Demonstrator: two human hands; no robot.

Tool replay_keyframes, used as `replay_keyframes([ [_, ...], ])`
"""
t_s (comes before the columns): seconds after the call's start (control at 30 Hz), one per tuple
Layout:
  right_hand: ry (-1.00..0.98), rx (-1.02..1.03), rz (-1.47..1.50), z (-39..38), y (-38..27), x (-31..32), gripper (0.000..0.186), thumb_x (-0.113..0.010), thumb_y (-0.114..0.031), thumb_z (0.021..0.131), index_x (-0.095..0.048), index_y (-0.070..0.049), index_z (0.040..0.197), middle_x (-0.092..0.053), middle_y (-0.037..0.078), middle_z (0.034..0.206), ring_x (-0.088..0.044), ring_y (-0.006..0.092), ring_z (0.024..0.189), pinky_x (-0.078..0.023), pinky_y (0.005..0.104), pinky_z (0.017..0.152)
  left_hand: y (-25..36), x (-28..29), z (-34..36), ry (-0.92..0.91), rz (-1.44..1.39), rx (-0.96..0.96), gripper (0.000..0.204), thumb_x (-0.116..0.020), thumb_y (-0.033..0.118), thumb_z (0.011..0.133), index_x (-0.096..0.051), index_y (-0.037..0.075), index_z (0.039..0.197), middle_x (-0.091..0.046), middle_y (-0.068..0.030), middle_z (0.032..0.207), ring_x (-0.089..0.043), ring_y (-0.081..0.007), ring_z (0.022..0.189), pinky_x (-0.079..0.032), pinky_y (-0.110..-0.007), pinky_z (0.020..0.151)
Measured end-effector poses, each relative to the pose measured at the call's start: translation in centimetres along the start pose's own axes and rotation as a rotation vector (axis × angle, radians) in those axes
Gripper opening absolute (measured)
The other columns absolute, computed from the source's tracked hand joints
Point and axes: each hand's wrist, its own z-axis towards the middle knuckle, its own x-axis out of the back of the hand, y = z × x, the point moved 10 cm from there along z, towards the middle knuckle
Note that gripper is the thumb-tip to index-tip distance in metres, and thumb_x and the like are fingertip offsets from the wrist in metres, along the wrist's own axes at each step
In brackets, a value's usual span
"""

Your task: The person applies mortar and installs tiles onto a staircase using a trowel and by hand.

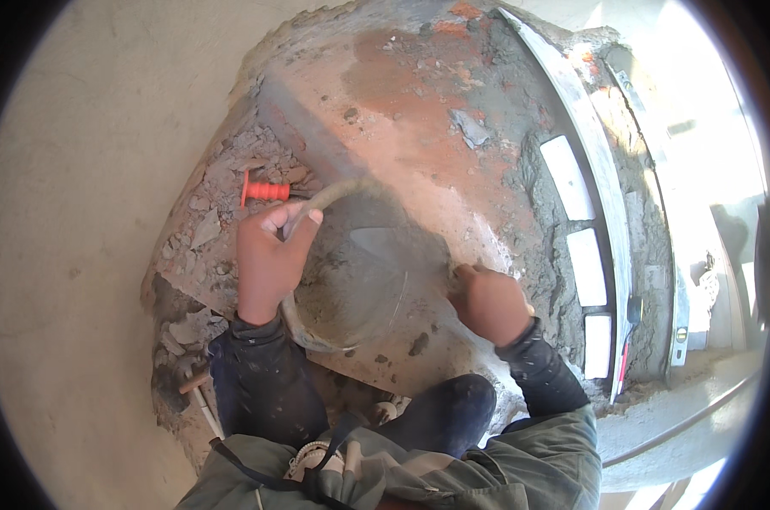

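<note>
My left hand (270, 255) is closed on the curved, tan rim (338, 191) of a round mortar container, at its upper left. Inside the container lies grey mortar (334, 280). My right hand (487, 302) is closed on the handle of a trowel at the container's right side. The trowel's blade (372, 240) is in the mortar, partly coated and blurred. An orange hand-guarded chisel (266, 191) lies on rubble just above my left hand.
Broken rubble (206, 225) borders the left side, beside a pale floor (79, 246). On the right are white tiles (587, 268) set along a long metal straightedge (606, 195), a spirit level (679, 340) and a red-handled tool (625, 353). A hammer handle (193, 381) lies lower left.
</note>
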Motion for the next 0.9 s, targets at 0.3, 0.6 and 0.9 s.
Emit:
replay_keyframes([
  [0.3, -0.343, 0.119, 0.074, 0.6, -7.7, -8.9, 0.018, -0.064, -0.018, 0.085, -0.065, -0.001, 0.087, -0.069, 0.021, 0.086, -0.068, 0.0380, 0.071, -0.054, 0.0481, 0.066, 1.4, -3.1, -1.9, -0.052, -0.001, -0.129, 0.019, -0.072, 0.013, 0.086, -0.074, -0.005, 0.095, -0.057, -0.0058, 0.065, -0.048, -0.0108, 0.058, -0.040, -0.029, 0.056],
  [0.6, -0.363, -0.081, 0.656, -3.1, -7.1, -8.9, 0.025, -0.072, -0.023, 0.089, -0.067, -0.001, 0.103, -0.069, 0.020, 0.087, -0.067, 0.0363, 0.081, -0.050, 0.0420, 0.072, 0.4, -3.7, -1.7, -0.074, 0.039, -0.023, 0.023, -0.072, 0.017, 0.088, -0.075, -0.002, 0.100, -0.064, -0.0049, 0.072, -0.053, -0.0108, 0.063, -0.043, -0.029, 0.060],
  [0.9, -0.428, 0.187, 0.979, 2.1, -0.3, -2.7, 0.018, -0.076, -0.015, 0.087, -0.069, 0.001, 0.087, -0.070, 0.007, 0.074, -0.064, 0.0126, 0.062, -0.049, 0.0283, 0.056, -4.4, 4.3, 0.3, 0.292, -0.361, 0.208, 0.027, -0.072, 0.019, 0.094, -0.074, -0.006, 0.104, -0.069, -0.0010, 0.089, -0.058, -0.0049, 0.079, -0.045, -0.020, 0.074],
])
